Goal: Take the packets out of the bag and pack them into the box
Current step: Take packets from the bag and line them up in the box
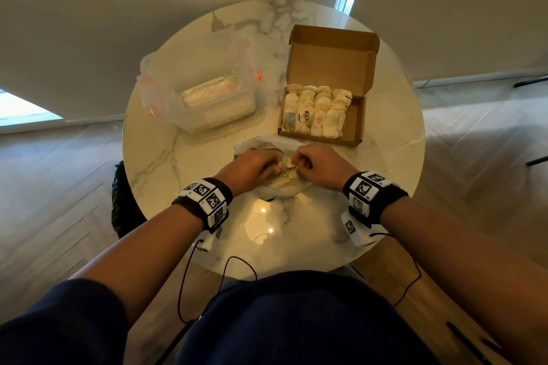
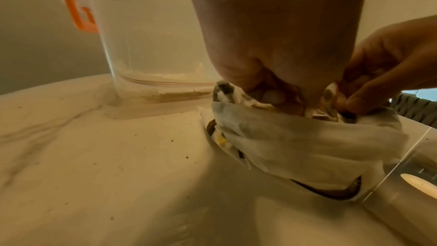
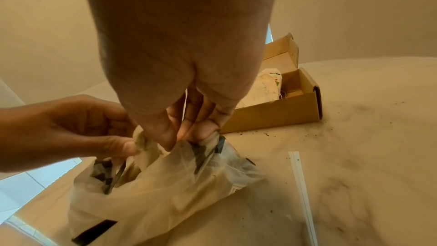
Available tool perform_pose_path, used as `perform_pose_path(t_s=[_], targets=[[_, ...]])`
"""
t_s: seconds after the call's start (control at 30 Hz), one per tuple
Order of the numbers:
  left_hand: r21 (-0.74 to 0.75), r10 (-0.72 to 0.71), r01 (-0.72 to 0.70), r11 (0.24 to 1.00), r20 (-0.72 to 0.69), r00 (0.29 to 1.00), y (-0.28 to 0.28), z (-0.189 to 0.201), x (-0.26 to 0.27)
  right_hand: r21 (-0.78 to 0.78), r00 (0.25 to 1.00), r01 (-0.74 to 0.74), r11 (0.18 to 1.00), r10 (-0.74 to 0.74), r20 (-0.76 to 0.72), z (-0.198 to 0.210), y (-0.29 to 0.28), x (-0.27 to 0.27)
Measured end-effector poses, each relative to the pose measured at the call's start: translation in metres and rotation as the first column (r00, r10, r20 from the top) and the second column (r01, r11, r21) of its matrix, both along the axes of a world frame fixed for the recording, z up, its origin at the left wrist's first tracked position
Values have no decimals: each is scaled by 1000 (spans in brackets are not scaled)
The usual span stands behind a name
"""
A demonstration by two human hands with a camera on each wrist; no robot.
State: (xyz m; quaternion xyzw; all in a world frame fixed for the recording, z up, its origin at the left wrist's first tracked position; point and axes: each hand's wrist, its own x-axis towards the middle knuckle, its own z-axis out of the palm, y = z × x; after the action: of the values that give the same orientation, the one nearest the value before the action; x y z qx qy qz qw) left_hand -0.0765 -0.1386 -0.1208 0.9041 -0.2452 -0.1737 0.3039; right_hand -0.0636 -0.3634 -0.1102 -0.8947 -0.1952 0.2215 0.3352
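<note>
The round white marble tabletop (image 1: 154, 154) carries everything. Beyond the left hand (image 1: 252, 167) stands a clear plastic storage tub (image 1: 204, 89) with orange latches. Beyond the right hand (image 1: 318, 167) sits the open brown cardboard box (image 1: 353, 127), rows of pale paper packets (image 1: 317, 111) inside. Both hands pinch the mouth of the crumpled translucent white plastic bag (image 3: 165, 190) between them; the left fingers (image 3: 123, 146) nip one pale packet (image 3: 141, 140) at the opening.

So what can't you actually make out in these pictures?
- How many packets remain in the bag: all views, its cloudy plastic and both hands cover them.
- Left hand fingertips: head view, buried in the bag mouth.
- Printing on the packets in the box: head view, too small.
- Contents of the clear tub: head view, blurred by its plastic.
</note>
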Motion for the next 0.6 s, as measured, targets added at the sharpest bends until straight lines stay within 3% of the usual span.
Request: perform_pose_path(t_s=[0.27,0.43,0.6], targets=[[-111,-31,25,994,-53,998,9,13,-9,-83,984,-177,981,175,-37,9,11,4],[-116,92,-98,988,-57,994,6,19,-11,-109,983,-182,977,180,-34,11,10,7],[-101,100,-114,988,-133,986,0,21,-8,-104,983,-183,978,180,-35,17,7,9]])
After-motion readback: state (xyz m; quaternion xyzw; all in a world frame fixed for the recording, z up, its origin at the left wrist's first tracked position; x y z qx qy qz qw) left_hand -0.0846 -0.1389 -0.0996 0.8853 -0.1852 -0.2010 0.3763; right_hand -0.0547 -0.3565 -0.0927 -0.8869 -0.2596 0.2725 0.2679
